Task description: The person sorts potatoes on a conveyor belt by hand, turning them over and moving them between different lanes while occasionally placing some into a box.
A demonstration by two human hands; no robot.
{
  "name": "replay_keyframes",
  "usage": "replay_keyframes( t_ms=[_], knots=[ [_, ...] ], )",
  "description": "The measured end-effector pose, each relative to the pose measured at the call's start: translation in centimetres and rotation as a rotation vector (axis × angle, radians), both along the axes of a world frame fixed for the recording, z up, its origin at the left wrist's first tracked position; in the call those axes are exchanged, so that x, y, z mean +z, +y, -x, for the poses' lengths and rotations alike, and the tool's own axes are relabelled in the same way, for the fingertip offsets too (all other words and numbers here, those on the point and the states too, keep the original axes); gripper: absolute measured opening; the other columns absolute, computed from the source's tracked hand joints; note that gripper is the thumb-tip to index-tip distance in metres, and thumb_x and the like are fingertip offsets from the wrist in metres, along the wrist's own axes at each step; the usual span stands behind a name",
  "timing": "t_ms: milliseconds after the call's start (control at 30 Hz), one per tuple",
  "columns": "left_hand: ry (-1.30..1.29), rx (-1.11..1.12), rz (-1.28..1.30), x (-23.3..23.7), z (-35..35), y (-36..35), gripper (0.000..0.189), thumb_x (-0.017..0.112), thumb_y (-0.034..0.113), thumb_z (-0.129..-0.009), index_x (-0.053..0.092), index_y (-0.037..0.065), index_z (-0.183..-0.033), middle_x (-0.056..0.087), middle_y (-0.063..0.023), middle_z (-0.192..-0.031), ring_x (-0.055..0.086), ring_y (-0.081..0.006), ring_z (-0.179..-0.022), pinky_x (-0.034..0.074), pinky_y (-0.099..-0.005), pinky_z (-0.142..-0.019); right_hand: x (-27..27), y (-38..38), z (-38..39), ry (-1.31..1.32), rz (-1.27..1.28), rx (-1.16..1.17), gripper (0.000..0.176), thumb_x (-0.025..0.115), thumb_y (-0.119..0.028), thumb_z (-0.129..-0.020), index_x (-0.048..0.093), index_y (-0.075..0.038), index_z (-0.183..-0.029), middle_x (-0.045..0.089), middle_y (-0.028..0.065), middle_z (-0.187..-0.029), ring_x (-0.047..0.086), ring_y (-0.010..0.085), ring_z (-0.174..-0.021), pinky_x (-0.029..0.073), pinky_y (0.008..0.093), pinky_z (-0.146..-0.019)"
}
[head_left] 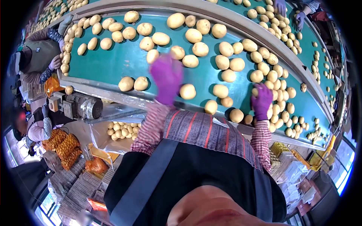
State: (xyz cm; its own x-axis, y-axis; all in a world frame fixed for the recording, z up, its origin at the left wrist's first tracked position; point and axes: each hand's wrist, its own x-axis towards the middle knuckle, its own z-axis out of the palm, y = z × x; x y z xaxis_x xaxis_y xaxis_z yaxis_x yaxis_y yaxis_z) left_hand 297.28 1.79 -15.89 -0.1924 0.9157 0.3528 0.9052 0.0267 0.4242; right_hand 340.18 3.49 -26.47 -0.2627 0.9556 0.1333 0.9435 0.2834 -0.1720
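Many pale potatoes [194, 35] lie spread over a green conveyor belt [102, 64]. My left hand [166, 77], in a purple glove, is over the belt's near half and smeared by motion. Potatoes lie close around it, one just beyond its fingers and another potato [187, 91] to its right. Whether it holds anything is hidden by the blur. At the right, my right hand [262, 101], gloved in purple too, has its fingers curled on a potato [255, 92] beside a dense cluster of potatoes.
A metal rail [113, 96] edges the belt's near side. A motor [89, 108] and a bin of potatoes [122, 130] stand below it at left. A co-worker [41, 56] works at the left end; another co-worker's gloved hands [299, 19] reach over the far belt.
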Motion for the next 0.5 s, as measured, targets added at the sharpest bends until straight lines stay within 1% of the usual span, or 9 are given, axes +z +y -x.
replay_keyframes(
  t_ms=[100, 167, 233, 333, 367, 400, 433, 467, 500],
  knots=[
    [-0.103, 0.321, 0.071, -4.6, 9.7, 3.4, 0.046, 0.081, 0.037, -0.092, 0.068, 0.007, -0.125, 0.070, -0.0200, -0.115, 0.067, -0.0391, -0.103, 0.054, -0.0504, -0.090, -0.9, 1.3, -6.7, -0.028, 0.076, -0.162, 0.055, 0.086, -0.030, -0.078, 0.072, -0.016, -0.130, 0.073, 0.0109, -0.126, 0.066, 0.0336, -0.121, 0.051, 0.0470, -0.107],
    [-0.394, 0.174, 0.012, -6.7, 12.5, 4.9, 0.051, 0.086, 0.036, -0.087, 0.068, 0.005, -0.124, 0.070, -0.0226, -0.113, 0.068, -0.0395, -0.103, 0.056, -0.0483, -0.093, -3.0, 2.7, -9.7, 0.186, -0.010, -0.368, 0.056, 0.087, -0.036, -0.083, 0.074, -0.007, -0.129, 0.077, 0.0172, -0.110, 0.072, 0.0391, -0.106, 0.057, 0.0494, -0.094],
    [-0.563, 0.108, 0.132, -5.4, 11.0, 5.4, 0.051, 0.085, 0.032, -0.089, 0.066, 0.004, -0.128, 0.072, -0.0163, -0.118, 0.070, -0.0290, -0.106, 0.057, -0.0418, -0.092, -1.4, 4.2, -7.5, 0.303, -0.282, -0.263, 0.049, 0.085, -0.032, -0.087, 0.074, -0.004, -0.127, 0.076, 0.0182, -0.111, 0.072, 0.0392, -0.106, 0.057, 0.0487, -0.095],
    [-1.037, 0.096, 0.150, -0.3, 7.6, 4.3, 0.047, 0.077, 0.025, -0.097, 0.064, 0.001, -0.135, 0.070, -0.0078, -0.123, 0.067, -0.0194, -0.109, 0.057, -0.0325, -0.087, 4.6, 2.8, 2.4, 0.696, -0.103, -0.046, 0.038, 0.078, -0.018, -0.093, 0.072, -0.005, -0.128, 0.072, 0.0171, -0.118, 0.069, 0.0372, -0.109, 0.056, 0.0449, -0.095],
    [-1.194, -0.039, -0.007, 0.7, 7.1, 3.1, 0.049, 0.076, 0.016, -0.097, 0.062, 0.000, -0.141, 0.072, -0.0064, -0.120, 0.068, -0.0170, -0.100, 0.057, -0.0307, -0.083, 5.5, 1.2, 5.4, 1.143, 0.287, -0.101, 0.043, 0.077, -0.017, -0.093, 0.070, -0.008, -0.134, 0.070, 0.0156, -0.123, 0.066, 0.0368, -0.115, 0.053, 0.0453, -0.100],
    [-0.767, -0.085, -0.046, 2.7, 6.3, 0.8, 0.058, 0.078, 0.005, -0.089, 0.060, -0.002, -0.143, 0.073, -0.0072, -0.114, 0.070, -0.0165, -0.093, 0.058, -0.0307, -0.083, 6.9, 0.8, 8.5, 0.810, 0.104, 0.198, 0.045, 0.076, -0.018, -0.092, 0.069, -0.011, -0.136, 0.069, 0.0141, -0.125, 0.065, 0.0365, -0.119, 0.050, 0.0457, -0.105],
    [-0.340, -0.060, -0.129, 4.8, 5.5, -1.6, 0.069, 0.080, -0.007, -0.081, 0.058, -0.003, -0.146, 0.075, -0.0081, -0.108, 0.071, -0.0161, -0.086, 0.059, -0.0308, -0.082, 7.0, 0.0, 10.5, 0.740, 0.103, 0.459, 0.045, 0.078, -0.021, -0.088, 0.070, -0.013, -0.132, 0.068, 0.0122, -0.129, 0.063, 0.0347, -0.124, 0.049, 0.0498, -0.108],
    [-0.313, -0.011, -0.179, 5.5, 6.0, -4.4, 0.067, 0.073, 0.010, -0.086, 0.053, 0.000, -0.149, 0.072, -0.0119, -0.114, 0.069, -0.0202, -0.093, 0.059, -0.0364, -0.083, 6.8, -1.5, 12.1, 0.687, 0.019, 0.574, 0.045, 0.078, -0.022, -0.088, 0.070, -0.013, -0.131, 0.067, 0.0122, -0.131, 0.062, 0.0350, -0.125, 0.048, 0.0525, -0.109],
    [-0.845, 0.043, -0.223, 5.6, 7.3, -8.3, 0.068, 0.066, 0.026, -0.091, 0.049, 0.004, -0.153, 0.069, -0.0157, -0.119, 0.067, -0.0244, -0.099, 0.059, -0.0421, -0.084, 6.2, -3.1, 13.2, 0.631, -0.065, 0.683, 0.044, 0.079, -0.024, -0.087, 0.070, -0.014, -0.129, 0.067, 0.0121, -0.133, 0.062, 0.0352, -0.126, 0.047, 0.0551, -0.111]
  ],
)
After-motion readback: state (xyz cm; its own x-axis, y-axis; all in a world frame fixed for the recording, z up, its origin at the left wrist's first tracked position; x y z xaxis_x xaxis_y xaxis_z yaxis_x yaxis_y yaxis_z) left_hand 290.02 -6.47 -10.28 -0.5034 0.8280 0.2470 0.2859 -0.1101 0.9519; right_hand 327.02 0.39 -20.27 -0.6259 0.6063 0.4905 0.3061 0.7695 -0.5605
